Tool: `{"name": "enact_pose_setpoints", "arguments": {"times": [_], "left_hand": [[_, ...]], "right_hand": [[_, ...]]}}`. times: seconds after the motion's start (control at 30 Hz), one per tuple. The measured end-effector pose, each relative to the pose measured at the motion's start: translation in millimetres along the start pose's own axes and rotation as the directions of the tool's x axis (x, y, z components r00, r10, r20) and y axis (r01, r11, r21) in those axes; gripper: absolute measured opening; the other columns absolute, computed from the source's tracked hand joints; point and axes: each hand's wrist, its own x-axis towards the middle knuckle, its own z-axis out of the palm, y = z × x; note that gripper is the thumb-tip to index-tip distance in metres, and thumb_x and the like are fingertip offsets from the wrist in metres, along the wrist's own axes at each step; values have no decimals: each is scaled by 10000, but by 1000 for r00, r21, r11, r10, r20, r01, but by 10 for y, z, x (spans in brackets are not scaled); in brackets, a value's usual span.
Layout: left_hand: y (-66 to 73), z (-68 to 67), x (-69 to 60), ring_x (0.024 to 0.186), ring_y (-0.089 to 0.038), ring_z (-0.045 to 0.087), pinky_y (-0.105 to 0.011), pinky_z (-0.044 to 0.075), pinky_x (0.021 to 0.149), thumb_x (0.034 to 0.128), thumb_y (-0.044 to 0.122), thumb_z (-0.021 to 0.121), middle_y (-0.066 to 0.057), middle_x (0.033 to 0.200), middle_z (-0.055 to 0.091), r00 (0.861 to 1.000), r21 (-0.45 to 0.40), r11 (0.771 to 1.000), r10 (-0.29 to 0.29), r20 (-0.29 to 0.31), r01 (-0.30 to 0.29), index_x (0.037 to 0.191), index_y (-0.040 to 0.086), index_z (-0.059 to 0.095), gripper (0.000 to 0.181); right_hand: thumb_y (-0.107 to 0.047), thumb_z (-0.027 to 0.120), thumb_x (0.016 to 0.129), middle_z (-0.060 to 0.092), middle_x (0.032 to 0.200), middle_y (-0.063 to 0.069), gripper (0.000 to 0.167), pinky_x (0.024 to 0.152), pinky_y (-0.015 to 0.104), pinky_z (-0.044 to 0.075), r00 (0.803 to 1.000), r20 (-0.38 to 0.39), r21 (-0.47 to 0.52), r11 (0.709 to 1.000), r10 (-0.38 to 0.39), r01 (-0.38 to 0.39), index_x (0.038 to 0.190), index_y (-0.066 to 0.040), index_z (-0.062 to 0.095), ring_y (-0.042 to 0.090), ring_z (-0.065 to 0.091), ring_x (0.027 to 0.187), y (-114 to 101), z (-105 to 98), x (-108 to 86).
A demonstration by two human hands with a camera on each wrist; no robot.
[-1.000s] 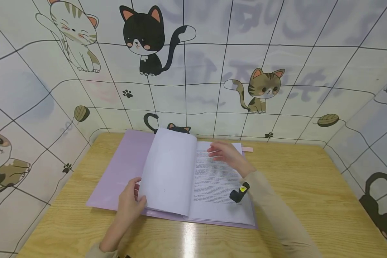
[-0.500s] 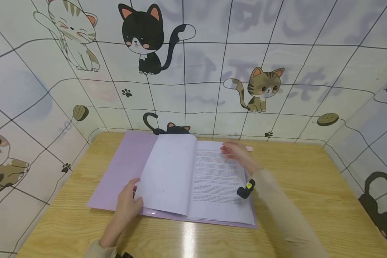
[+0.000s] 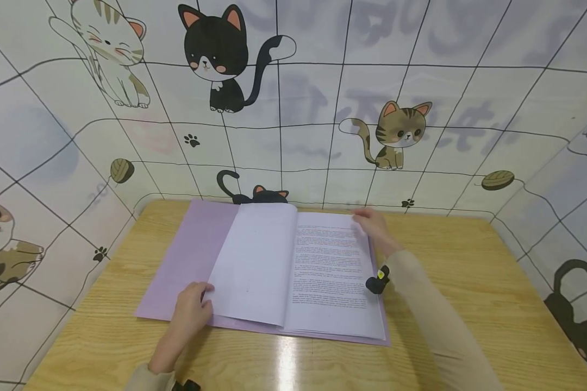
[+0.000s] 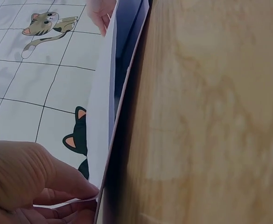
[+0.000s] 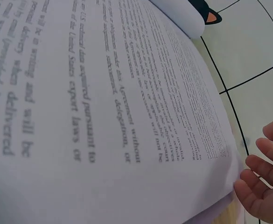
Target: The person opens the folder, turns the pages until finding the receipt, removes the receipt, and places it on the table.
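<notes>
A purple folder [image 3: 191, 255] lies open on the table with its white sheets spread. The left page [image 3: 254, 266] is blank; small print covers the right page [image 3: 330, 271]. At the lower left edge of the blank page is my left hand [image 3: 189, 309]; in the left wrist view the thumb and fingers of that hand [image 4: 38, 182] pinch the sheet's edge. My right hand [image 3: 374, 225] is at the top right corner of the printed page. In the right wrist view its fingers, loosely bent, are beside the page edge, and the hand [image 5: 267, 186] holds nothing visible.
The wooden table [image 3: 450, 271] extends around the folder on both sides and in front. Behind it stands a wall covering [image 3: 303, 146] with cartoon cats and grid lines. A black wrist device [image 3: 378, 281] is on the right sleeve.
My right hand has moved right across the printed page to its corner, covering the pink tab. The blank page has settled flatter, and my left hand has shifted slightly left and down.
</notes>
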Motion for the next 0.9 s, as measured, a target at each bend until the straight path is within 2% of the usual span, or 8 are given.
{"name": "enact_pose_setpoints", "arguments": {"times": [0.17,0.27,0.37,0.47,0.53,0.73,0.9], "left_hand": [[-36,5,-11,765,-345,585,-454,493,665,626,-158,547,-191,797,592,1000,13,1000,-4,13,4,858,-107,632,252],[-42,1,-7,793,-366,590,-467,493,691,629,-147,547,-194,807,595,999,13,1000,-23,33,22,857,-104,635,248],[-37,-9,5,824,-366,587,-474,486,729,651,-110,574,-195,829,598,995,12,997,-72,71,72,868,-102,637,226],[-20,-27,16,816,-333,567,-459,479,735,685,-62,627,-187,848,585,984,15,991,-134,117,133,882,-101,635,201],[-6,-39,25,800,-307,547,-446,476,724,698,-34,670,-193,866,565,978,17,988,-155,138,154,885,-105,634,203],[29,-61,40,866,-337,527,-476,468,753,687,-1,736,-239,964,520,978,46,987,-157,141,152,846,-80,647,198],[19,-57,55,890,-350,539,-486,463,790,677,5,739,-198,935,556,979,54,988,-150,141,144,842,-82,650,206]], "right_hand": [[-135,460,923,463,1338,209,421,1024,465,312,999,-14,-114,992,-46,44,1318,9,482,342,413,1214,-42,-12,-27],[-116,456,918,447,1351,219,431,1015,477,317,998,-10,-175,982,-67,65,1327,19,470,351,408,1203,-59,-17,-42],[-90,470,906,441,1351,223,438,1014,474,325,996,-9,-237,968,-84,80,1327,28,469,350,412,1193,-48,-22,-26],[-63,501,878,415,1362,231,450,1019,482,323,995,-15,-287,954,-100,91,1316,36,480,362,398,1204,-28,-25,5],[-42,522,852,393,1367,249,465,1022,490,322,992,-22,-326,939,-123,109,1306,50,487,380,380,1222,-14,-27,28],[-23,561,807,373,1341,295,476,1017,505,328,985,-37,-404,904,-167,138,1268,84,510,431,357,1230,-16,-22,65],[-37,542,837,384,1322,287,411,1007,499,337,986,-33,-412,902,-160,133,1229,87,523,420,384,1198,-68,-8,32]]}}
